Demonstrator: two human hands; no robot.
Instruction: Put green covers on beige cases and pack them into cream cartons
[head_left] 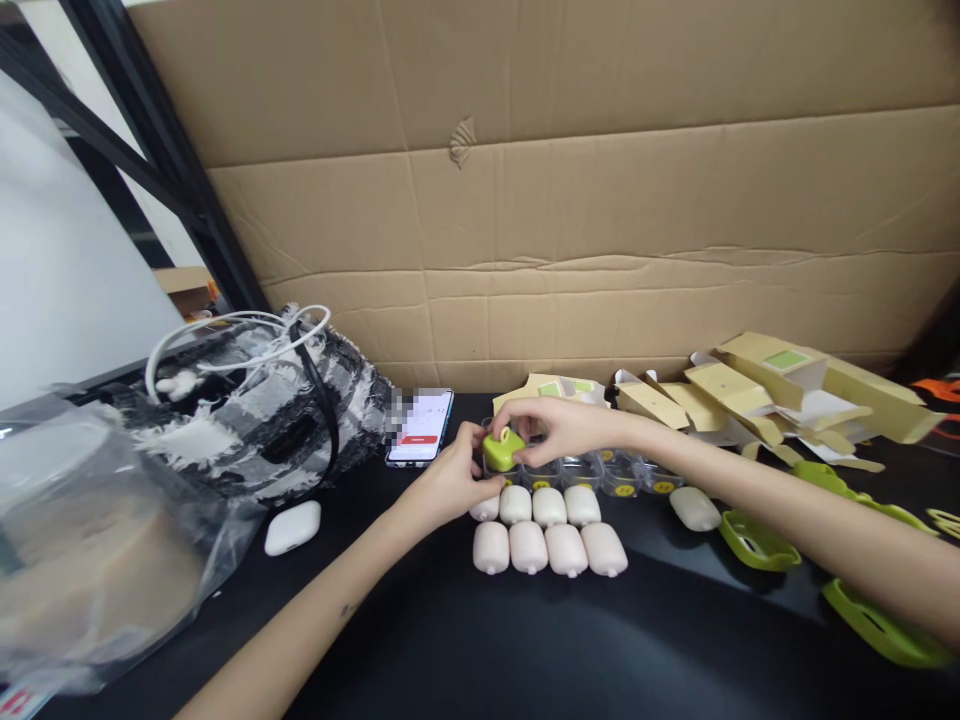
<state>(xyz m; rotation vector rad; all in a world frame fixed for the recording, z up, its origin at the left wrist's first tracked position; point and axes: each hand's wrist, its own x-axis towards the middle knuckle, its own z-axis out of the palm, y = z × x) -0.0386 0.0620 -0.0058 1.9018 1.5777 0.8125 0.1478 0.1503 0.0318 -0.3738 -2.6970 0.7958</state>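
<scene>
A small, glossy lime-green case with a loop on top is held over the clear plastic cups. My right hand pinches it from the right and far side. My left hand is closed at its left side, with the fingertips partly hidden. Just below my hands lie two rows of rounded pale cases, off-white at the back and pinkish in front. My left hand partly covers the leftmost case of the back row. Clear plastic cups with yellow round stickers stand behind these rows.
A phone and a white case lie left. Beyond are a frayed grey bag and a plastic-wrapped roll. Opened yellow boxes, an off-white case and green covers lie right. Cardboard stands behind.
</scene>
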